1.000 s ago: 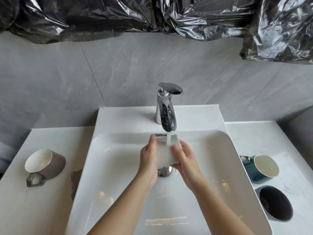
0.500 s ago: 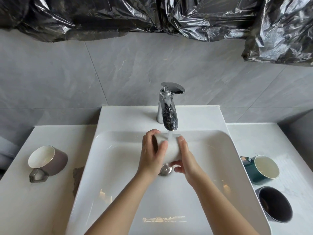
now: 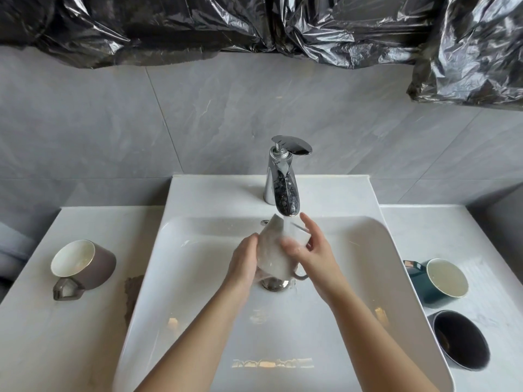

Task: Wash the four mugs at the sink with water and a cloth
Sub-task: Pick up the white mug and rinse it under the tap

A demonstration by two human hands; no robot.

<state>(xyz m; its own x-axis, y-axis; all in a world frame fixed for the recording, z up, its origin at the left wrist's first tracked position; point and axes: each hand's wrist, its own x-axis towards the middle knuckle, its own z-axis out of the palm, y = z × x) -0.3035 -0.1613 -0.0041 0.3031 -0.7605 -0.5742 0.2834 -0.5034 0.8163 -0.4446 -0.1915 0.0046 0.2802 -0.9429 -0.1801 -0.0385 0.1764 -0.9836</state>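
Observation:
Over the sink, under the running tap, I hold a white mug on its side; its handle points right. A wet white cloth is draped over it, one corner sticking up. My left hand grips the mug from the left, fingers hidden behind the cloth. My right hand pinches the cloth, its blurred thumb in front and fingers behind, the index finger raised. A brown mug lies on its side on the left counter. A teal mug and a dark mug stand on the right counter.
Water falls from the spout onto the cloth and runs to the drain just below my hands. A grey stain marks the left counter beside the sink. Black plastic sheeting hangs along the tiled wall above.
The mug has turned in my hands and the cloth now lies spread over its front. My right hand shifted up and forward, its fingers spreading, while my left hand slid lower on the mug.

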